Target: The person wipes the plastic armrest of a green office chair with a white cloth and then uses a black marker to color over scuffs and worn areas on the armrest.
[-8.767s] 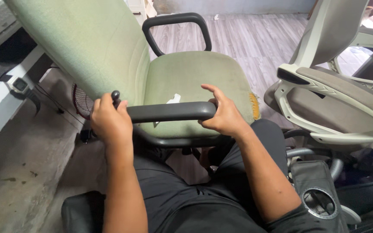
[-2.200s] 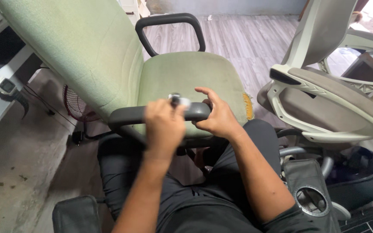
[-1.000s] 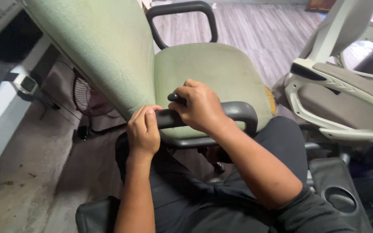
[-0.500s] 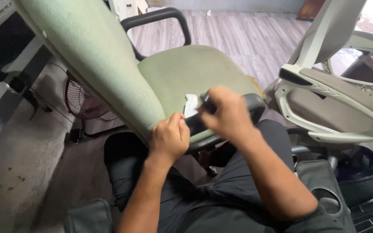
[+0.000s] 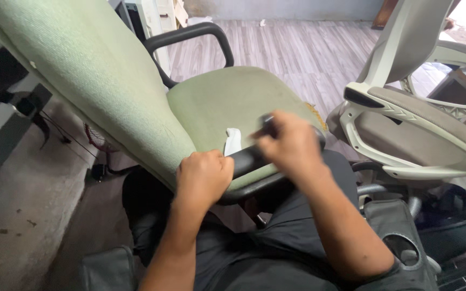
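Observation:
A pale green office chair lies tipped against my lap, its backrest at the left. My left hand grips the rear end of the near black armrest. My right hand is blurred over the front end of that armrest, fingers closed around a small dark object that I cannot make out. A scrap of white paper lies on the seat beside the armrest. The far armrest loops above the seat.
A second chair with a white frame and grey seat stands close on the right. A black cup-shaped part sits at lower right. Grey plank floor stretches behind; rough concrete lies to the left.
The green chair has shifted and turned in front of me. My left hand moved along the near armrest to its rear end. My right hand stays over the front end, moving fast.

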